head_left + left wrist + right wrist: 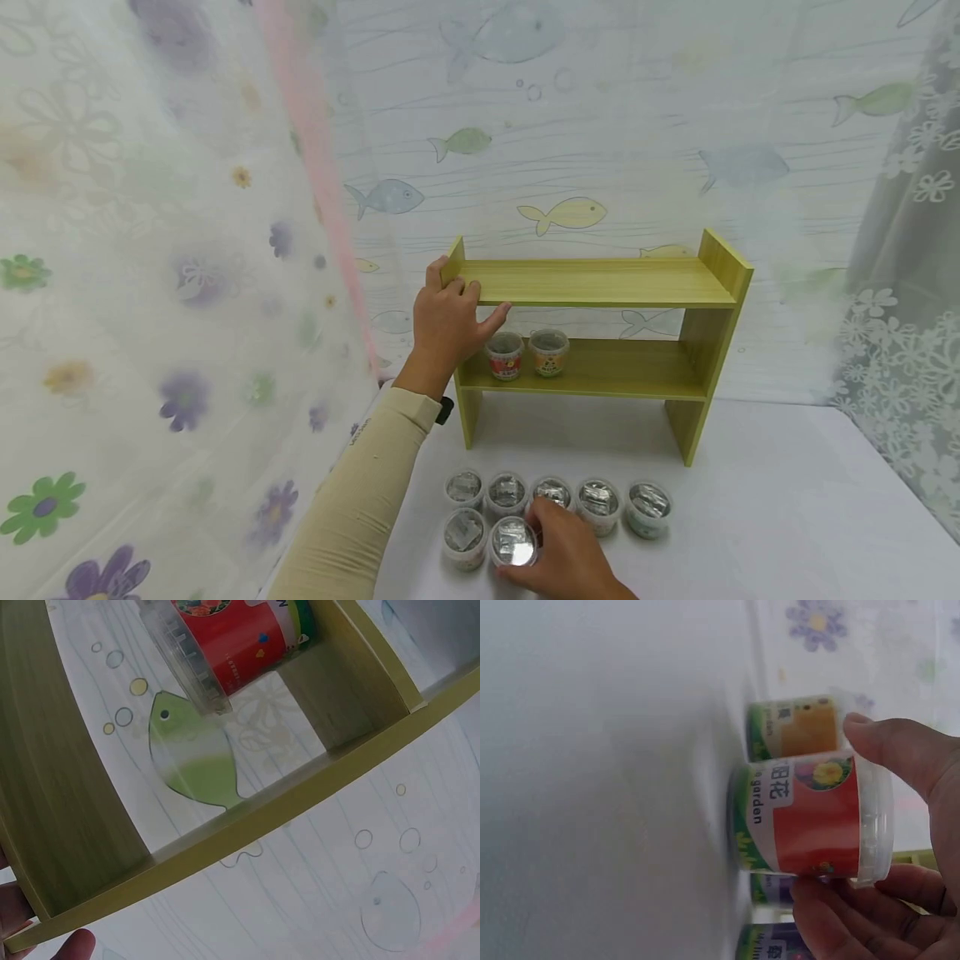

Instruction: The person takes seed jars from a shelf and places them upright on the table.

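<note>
My left hand (448, 325) grips the upper left corner of a yellow-green wooden shelf (600, 283), its fingers over the side panel. In the left wrist view, parts of that hand's fingers (73, 946) show at the shelf's edge. My right hand (566, 550) holds a small planting cup (817, 817) with a red label and clear plastic lid, between thumb and fingers. From the head, this cup's silvery top (513, 542) shows in the front row on the table. More such cups stand around it, one orange-labelled cup (795, 729) just beyond.
On the middle board stand a red-labelled cup (504, 360) and an orange-labelled cup (550, 357), both at the left. A back row of several cups, ending with one at the right (648, 510), stands on the white table (787, 500). Patterned curtains (600, 125) hang behind.
</note>
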